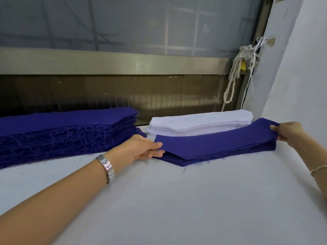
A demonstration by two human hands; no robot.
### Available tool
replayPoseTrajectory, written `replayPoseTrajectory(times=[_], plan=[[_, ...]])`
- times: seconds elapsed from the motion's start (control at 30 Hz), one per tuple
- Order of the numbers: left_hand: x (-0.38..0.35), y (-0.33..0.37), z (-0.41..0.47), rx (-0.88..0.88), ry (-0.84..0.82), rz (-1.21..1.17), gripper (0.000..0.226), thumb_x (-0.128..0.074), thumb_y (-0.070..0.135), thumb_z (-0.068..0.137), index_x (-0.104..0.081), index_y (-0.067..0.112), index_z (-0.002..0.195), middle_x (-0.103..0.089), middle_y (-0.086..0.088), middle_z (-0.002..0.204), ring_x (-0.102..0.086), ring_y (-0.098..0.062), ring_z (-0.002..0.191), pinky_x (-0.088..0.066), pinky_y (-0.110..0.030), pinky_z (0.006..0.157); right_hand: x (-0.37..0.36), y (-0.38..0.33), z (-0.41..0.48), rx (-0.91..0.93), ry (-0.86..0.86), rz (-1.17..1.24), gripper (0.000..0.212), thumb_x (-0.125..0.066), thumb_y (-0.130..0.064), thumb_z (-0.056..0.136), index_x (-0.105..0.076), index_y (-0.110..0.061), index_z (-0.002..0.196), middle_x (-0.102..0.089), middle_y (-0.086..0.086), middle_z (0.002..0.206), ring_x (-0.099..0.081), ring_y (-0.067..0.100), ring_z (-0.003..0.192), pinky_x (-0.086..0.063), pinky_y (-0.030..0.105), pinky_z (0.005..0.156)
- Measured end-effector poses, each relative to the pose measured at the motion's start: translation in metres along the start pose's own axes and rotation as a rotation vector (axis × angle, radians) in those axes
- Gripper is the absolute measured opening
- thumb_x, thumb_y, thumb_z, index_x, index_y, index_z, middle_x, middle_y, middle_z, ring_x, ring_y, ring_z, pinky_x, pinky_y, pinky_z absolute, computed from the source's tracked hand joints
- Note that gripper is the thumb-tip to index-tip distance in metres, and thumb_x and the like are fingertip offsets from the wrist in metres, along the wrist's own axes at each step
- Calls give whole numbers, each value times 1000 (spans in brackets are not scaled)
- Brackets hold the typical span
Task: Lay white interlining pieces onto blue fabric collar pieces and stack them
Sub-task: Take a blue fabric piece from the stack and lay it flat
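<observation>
On the head view, our left hand (141,147) pinches the left tip of the top blue collar piece (221,143), our right hand (290,133) its right end. The white interlining stack (203,122) lies just beyond, between our hands; a taller blue stack (70,131) sits outside our left.

**Single view**, from a wide-angle camera worn on the person's head. It looks forward and down across a pale grey cloth-covered table (177,200) toward a metal-framed window (115,61) along the far edge, with a white wall (300,68) closing the right side. The left forearm (53,200) enters from the lower left corner, the right forearm (318,175) from the right edge. The left hand (139,149) and right hand (290,132), near mid-frame at arm's reach, each pinch one end of the top dark blue fabric collar piece (221,140), close enough for loose edge threads to show.
</observation>
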State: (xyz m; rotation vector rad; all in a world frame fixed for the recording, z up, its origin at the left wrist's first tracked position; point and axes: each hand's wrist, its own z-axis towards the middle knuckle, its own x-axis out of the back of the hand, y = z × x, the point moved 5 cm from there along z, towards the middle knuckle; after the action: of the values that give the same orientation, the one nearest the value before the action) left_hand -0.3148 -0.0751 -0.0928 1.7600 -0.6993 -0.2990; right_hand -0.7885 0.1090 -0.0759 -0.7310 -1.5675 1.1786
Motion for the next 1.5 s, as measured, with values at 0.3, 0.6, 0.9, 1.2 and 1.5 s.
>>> replayPoseTrajectory(times=[0.3, 0.6, 0.9, 1.2, 1.5], plan=[[2, -6, 3, 0, -2, 62, 18, -78, 18, 85, -70, 4, 93, -78, -7, 81, -72, -7, 60, -47, -14, 41, -4, 15, 3, 52, -3, -144, 11, -69, -4, 93, -65, 2, 101, -54, 11, 80, -44, 24, 56, -40, 16, 29], [8, -6, 4, -28, 29, 196, 19, -81, 26, 82, -75, 8, 85, -77, -3, 75, -70, -7, 59, -46, -14, 42, -3, 15, -8, 205, 47, -317, 51, -67, -6, 90, -34, -10, 51, -35, 7, 53, -30, 25, 52, -26, 32, 51], [10, -7, 2, 12, -15, 188, 18, -80, 24, 83, -76, 7, 86, -78, -8, 84, -71, -11, 68, -48, -15, 43, -4, 12, -14, 266, 60, -396, 41, -69, -5, 89, -45, -7, 55, -43, 10, 58, -37, 28, 58, -31, 34, 55], [11, -7, 1, 32, -29, 178, 20, -79, 22, 84, -75, 5, 93, -78, -10, 89, -73, -13, 78, -52, -15, 47, -2, 6, -24, 267, 84, -445, 44, -60, 0, 88, -33, -11, 54, -29, 8, 59, -25, 25, 63, -22, 34, 52], [16, -4, 2, -9, 60, 415, 27, -80, 34, 83, -74, 10, 71, -76, -7, 70, -62, -11, 57, -45, -15, 43, -2, 6, -22, 269, 105, -498, 21, -65, 2, 86, -59, 14, 70, -48, 37, 73, -38, 24, 72, -40, 39, 63]])
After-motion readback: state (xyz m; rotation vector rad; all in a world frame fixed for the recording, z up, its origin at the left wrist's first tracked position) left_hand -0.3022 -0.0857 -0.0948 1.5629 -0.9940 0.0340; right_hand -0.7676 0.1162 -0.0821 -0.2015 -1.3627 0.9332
